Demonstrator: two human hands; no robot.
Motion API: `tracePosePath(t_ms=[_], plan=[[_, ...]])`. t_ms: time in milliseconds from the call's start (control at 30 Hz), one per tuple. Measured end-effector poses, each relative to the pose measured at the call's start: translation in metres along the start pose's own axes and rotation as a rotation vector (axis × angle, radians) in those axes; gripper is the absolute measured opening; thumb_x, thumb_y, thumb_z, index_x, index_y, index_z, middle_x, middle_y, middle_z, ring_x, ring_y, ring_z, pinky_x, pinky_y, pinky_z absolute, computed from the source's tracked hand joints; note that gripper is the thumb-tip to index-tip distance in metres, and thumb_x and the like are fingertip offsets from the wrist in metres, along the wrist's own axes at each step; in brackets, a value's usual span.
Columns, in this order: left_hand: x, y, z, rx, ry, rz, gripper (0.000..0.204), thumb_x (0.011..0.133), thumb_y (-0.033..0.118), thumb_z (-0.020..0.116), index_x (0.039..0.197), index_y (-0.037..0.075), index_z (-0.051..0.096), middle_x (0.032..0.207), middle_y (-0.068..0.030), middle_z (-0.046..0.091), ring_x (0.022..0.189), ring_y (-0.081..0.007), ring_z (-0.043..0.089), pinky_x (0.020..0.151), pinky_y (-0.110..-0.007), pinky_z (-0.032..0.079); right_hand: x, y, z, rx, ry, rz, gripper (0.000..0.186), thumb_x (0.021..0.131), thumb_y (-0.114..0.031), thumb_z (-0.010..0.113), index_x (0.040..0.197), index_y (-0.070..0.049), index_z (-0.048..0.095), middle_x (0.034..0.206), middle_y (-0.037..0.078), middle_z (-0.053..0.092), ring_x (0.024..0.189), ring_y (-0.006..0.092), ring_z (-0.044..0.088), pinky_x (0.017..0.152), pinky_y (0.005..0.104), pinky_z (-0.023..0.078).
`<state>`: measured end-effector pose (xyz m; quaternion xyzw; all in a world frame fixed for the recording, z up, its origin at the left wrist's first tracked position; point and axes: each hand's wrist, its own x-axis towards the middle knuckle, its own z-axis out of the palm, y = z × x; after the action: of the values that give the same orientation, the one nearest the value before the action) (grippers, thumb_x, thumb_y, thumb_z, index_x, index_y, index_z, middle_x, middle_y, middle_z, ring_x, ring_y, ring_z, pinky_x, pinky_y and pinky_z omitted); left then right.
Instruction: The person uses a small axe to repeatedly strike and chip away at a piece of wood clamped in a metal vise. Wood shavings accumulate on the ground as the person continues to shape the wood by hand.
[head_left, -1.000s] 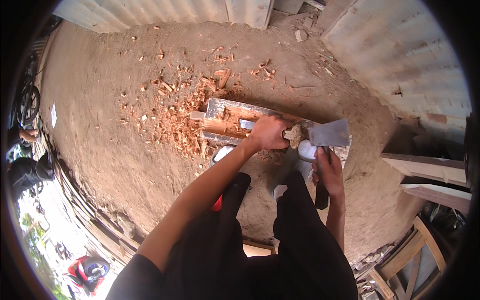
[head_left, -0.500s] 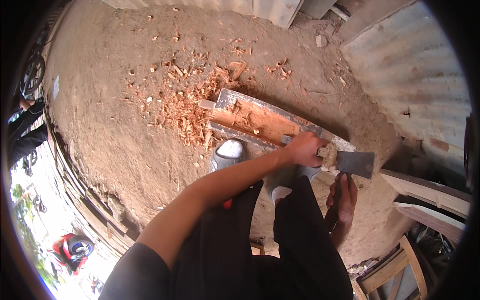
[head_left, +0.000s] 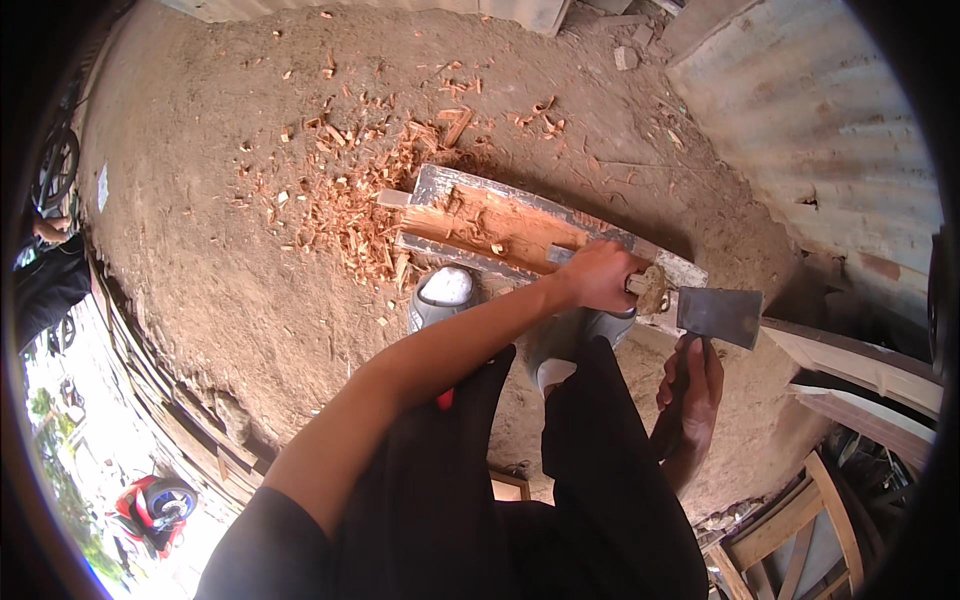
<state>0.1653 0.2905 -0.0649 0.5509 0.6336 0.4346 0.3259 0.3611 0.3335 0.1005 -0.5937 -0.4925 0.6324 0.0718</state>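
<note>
My left hand [head_left: 603,275] is closed around a chisel; its flat metal blade [head_left: 560,254] rests in the hollow of a long wooden block [head_left: 520,228]. The chisel's frayed, pale butt end [head_left: 652,288] sticks out past my fist. My right hand [head_left: 692,385] grips the dark handle of a hatchet-like tool [head_left: 718,316] with a broad rectangular metal head. That head stands just right of the chisel's butt, with a small gap between them. The block has weathered grey-white edges and a raw orange-brown inside with curled shavings. My shoes [head_left: 445,295] are at its near side.
Wood chips and shavings [head_left: 355,205] litter the dirt floor around the block's left end. Corrugated metal sheeting [head_left: 820,130] stands at the right, with boards [head_left: 860,365] and a wooden frame [head_left: 785,525] below it. A person's hand [head_left: 52,230] and a red motorbike [head_left: 155,510] show at the left.
The hatchet-like tool has moved slightly right, away from the chisel's butt end. My left hand keeps its hold on the chisel. The whole view has shifted a little.
</note>
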Motion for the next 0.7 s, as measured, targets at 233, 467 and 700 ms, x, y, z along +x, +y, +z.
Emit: tracePosePath(t_ms=[233,467,700], plan=[[0.001,-0.004,0.003,0.006,0.053,0.029,0.028,0.065,0.027,0.078,0.084,0.006,0.071,0.071,-0.0180,0.068,0.070,-0.0399,0.068,0.064,-0.047,0.054,0.009,0.015,0.009,-0.224,-0.025,-0.002,0.032,0.105,-0.037,0.060,0.101,-0.006,0.053,0.066,0.003,0.051,0.043,0.0110,0.049,0.039,0.0284,0.040],[0.003,0.001,0.001,0.032,-0.041,-0.029,0.033,0.068,0.032,0.080,0.089,0.009,0.073,0.072,-0.0168,0.070,0.075,-0.0390,0.071,0.070,-0.048,0.056,0.007,0.018,0.010,-0.122,0.058,-0.108,0.030,0.106,-0.034,0.059,0.100,-0.005,0.054,0.066,0.002,0.051,0.042,0.0101,0.048,0.038,0.0271,0.038],[0.000,-0.004,0.004,0.088,0.018,0.012,0.033,0.069,0.035,0.080,0.090,0.010,0.074,0.071,-0.0158,0.070,0.073,-0.0383,0.071,0.067,-0.049,0.055,0.012,0.009,0.017,-0.035,0.068,-0.070,0.031,0.106,-0.033,0.058,0.101,-0.003,0.054,0.067,0.003,0.051,0.046,0.0115,0.050,0.041,0.0280,0.040]])
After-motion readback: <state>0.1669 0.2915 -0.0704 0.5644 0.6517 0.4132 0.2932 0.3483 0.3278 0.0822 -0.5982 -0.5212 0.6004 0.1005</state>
